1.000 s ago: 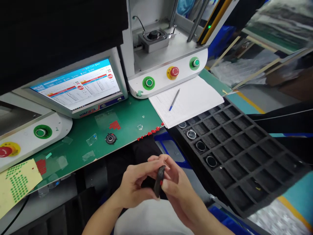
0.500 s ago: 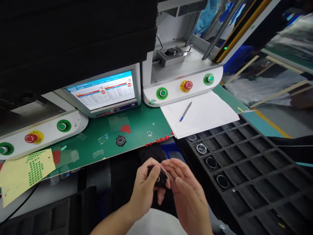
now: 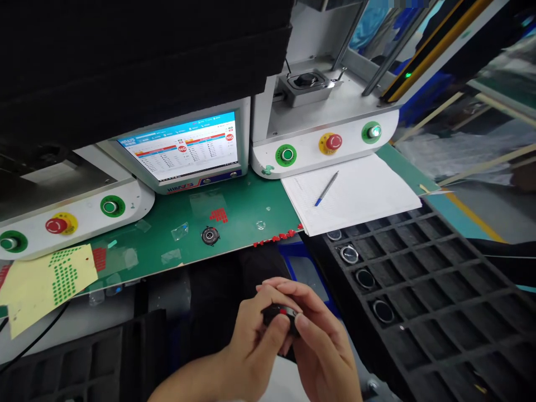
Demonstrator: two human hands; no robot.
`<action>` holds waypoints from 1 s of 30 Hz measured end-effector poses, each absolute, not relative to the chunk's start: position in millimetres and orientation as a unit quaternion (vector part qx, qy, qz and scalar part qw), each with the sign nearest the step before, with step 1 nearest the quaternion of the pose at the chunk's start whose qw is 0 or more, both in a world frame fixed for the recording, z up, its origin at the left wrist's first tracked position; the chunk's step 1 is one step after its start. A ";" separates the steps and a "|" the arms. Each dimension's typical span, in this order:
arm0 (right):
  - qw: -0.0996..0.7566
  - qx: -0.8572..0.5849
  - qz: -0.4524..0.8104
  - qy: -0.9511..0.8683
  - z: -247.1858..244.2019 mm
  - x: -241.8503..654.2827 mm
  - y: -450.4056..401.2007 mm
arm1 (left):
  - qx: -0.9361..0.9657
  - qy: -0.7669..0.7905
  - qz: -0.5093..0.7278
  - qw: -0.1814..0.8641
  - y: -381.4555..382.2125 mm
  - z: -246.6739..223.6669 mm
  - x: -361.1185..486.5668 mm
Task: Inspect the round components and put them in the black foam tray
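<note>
Black rnd part (image 3: 272, 312) pinched btwn my L hand (image 3: 256, 343) & R hand (image 3: 324, 341), fingers mostly curled. Prob. light, stiff, slick; hold by rim.

Both hands (image 3: 288, 340) w/ blk round device (image 3: 280, 314), pen (image 3: 326, 188) on paper (image 3: 355, 195), screen (image 3: 180, 146) w/ NG marks

Bare green tabletop (image 3: 240, 204) between monitor (image 3: 182, 151) and round black part (image 3: 210, 235), pen (image 3: 327, 188) lying across papers (image 3: 355, 192) rightward

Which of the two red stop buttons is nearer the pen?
The right red stop button, on the panel behind the pen; the left red stop button is beside the yellow sheet.
</note>
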State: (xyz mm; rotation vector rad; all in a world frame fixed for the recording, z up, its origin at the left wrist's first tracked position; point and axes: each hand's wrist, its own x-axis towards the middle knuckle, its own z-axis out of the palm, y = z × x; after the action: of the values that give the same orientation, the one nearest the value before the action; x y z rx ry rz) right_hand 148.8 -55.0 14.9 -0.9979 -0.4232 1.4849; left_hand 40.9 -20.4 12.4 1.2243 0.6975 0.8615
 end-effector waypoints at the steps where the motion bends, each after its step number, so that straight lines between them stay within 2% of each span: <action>1: 0.607 -0.429 0.642 -0.185 15.9 148.5 -55.6 | 0.564 0.308 0.375 0.668 -21.0 12.7 40.1; 11: 0.649 -0.398 0.619 -0.193 20.5 148.6 -56.0 | 0.758 0.271 0.334 0.490 -15.9 16.4 39.3; 21: 0.705 -0.420 0.547 -0.164 19.4 135.6 -54.1 | 0.808 0.272 0.268 0.448 -11.6 22.5 41.5; 27: 0.677 -0.430 0.585 -0.121 26.0 140.4 -61.2 | 0.845 0.262 0.285 0.368 -16.0 15.8 42.0; 30: 0.661 -0.416 0.611 -0.129 28.5 146.5 -61.4 | 0.837 0.267 0.265 0.397 -14.3 18.0 44.4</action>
State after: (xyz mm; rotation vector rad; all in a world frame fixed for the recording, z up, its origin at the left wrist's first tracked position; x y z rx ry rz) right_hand 146.5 -61.4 28.5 -0.9417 -0.2910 1.3808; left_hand 44.4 -14.3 18.0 2.1203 0.6767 0.6712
